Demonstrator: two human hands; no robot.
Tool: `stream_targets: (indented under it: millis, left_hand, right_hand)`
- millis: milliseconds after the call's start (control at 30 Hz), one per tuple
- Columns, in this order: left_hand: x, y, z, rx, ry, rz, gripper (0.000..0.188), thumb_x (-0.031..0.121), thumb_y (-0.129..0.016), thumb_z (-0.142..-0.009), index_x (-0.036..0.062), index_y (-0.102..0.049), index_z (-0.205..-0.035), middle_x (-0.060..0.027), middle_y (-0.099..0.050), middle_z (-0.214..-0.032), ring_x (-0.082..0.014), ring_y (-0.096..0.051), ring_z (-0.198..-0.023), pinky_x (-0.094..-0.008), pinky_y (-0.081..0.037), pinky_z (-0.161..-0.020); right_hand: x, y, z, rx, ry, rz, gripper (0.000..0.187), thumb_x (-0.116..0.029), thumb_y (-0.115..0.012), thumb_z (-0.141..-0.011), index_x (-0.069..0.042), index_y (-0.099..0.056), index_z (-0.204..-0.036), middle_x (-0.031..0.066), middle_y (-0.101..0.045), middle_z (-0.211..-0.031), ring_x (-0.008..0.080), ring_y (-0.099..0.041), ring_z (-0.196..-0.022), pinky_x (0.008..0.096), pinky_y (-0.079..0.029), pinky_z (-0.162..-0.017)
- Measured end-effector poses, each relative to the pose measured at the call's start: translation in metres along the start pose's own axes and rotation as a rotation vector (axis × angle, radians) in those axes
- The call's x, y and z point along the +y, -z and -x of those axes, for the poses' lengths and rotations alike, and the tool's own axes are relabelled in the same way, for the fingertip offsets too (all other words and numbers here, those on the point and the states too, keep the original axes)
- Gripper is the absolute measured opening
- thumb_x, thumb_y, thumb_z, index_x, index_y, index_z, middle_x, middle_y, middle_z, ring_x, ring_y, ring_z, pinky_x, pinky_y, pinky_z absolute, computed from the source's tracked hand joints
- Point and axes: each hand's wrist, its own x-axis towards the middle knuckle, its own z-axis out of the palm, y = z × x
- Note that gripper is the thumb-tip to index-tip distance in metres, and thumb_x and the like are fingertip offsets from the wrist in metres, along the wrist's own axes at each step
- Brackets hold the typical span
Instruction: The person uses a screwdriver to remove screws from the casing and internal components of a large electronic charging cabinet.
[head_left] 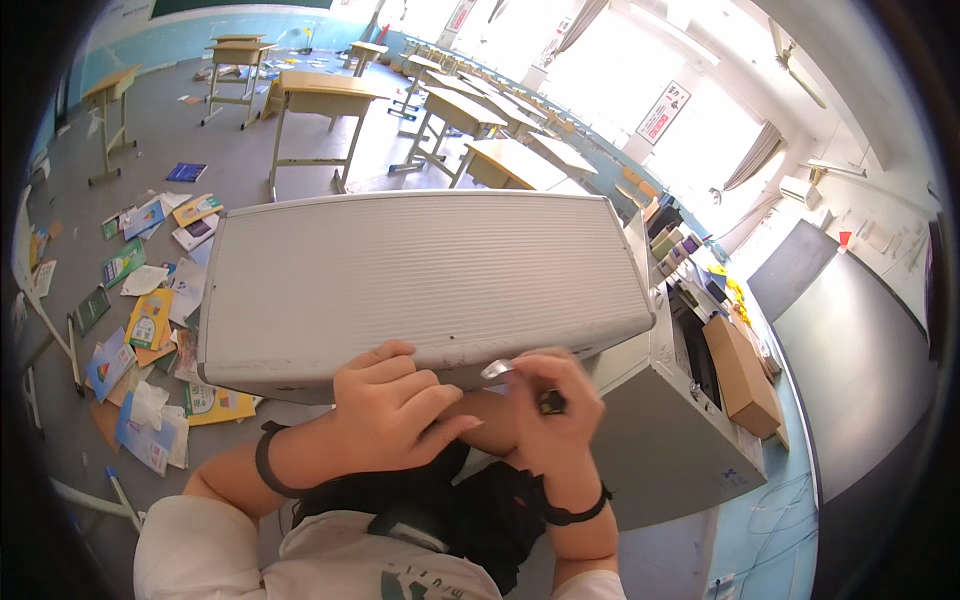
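Note:
A ridged, silver-grey lid [430, 275] with metal edging spreads in front of me, closed over a teacher's desk. My left hand [395, 412] is at its front edge, fingers loosely bent, thumb held apart, with nothing visible in it. To its right, my right hand [555, 410], slightly blurred, pinches a small shiny silver piece [496, 369] close to the lid's front edge; its kind is unclear. A small dark thing with yellow marks [550, 402] shows within the same hand, mostly covered by the fingers. Both wrists wear dark bands.
Books and papers [150, 320] litter the floor at left. Student desks [325, 95] stand in rows beyond the lid. At right are the desk's grey cabinet side [670, 450], a brown cardboard box [740, 375], several rolls [675, 255] and a dark board [850, 350].

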Motion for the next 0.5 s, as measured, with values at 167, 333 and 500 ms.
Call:
stream_targets:
  millis: [167, 333, 500]
  left_hand:
    - [0.015, 0.008, 0.015, -0.024, -0.019, -0.034, 0.027, 0.030, -0.081, -0.072, 0.0127, -0.060, -0.067, 0.0005, -0.051, -0.057, -0.0178, -0.047, -0.053, -0.0360, -0.052, -0.071]
    - [0.033, 0.019, 0.035, -0.115, -0.076, 0.057, 0.031, 0.032, -0.082, -0.072, 0.0141, -0.058, -0.063, 0.0019, -0.044, -0.054, -0.0169, -0.041, -0.049, -0.0346, -0.051, -0.070]
    - [0.047, 0.023, 0.059, -0.177, -0.097, 0.073, 0.031, 0.034, -0.081, -0.070, 0.0158, -0.057, -0.064, 0.0040, -0.041, -0.053, -0.0144, -0.040, -0.047, -0.0340, -0.052, -0.071]
  right_hand:
    - [-0.012, 0.026, -0.049, 0.009, 0.129, 0.325, 0.016, 0.005, -0.066, -0.082, -0.002, -0.062, -0.096, 0.0153, -0.069, -0.094, 0.0267, -0.067, -0.073, 0.0330, -0.052, -0.065]
    - [-0.013, 0.060, -0.111, -0.148, -0.032, 0.466, 0.013, -0.003, -0.062, -0.087, -0.001, -0.058, -0.099, 0.0193, -0.068, -0.096, 0.0346, -0.066, -0.074, 0.0419, -0.051, -0.076]
    - [0.008, 0.065, -0.163, -0.617, -0.126, 0.568, 0.018, -0.014, -0.063, -0.090, 0.002, -0.058, -0.097, 0.0238, -0.062, -0.127, 0.0316, -0.063, -0.102, 0.0393, -0.047, -0.092]
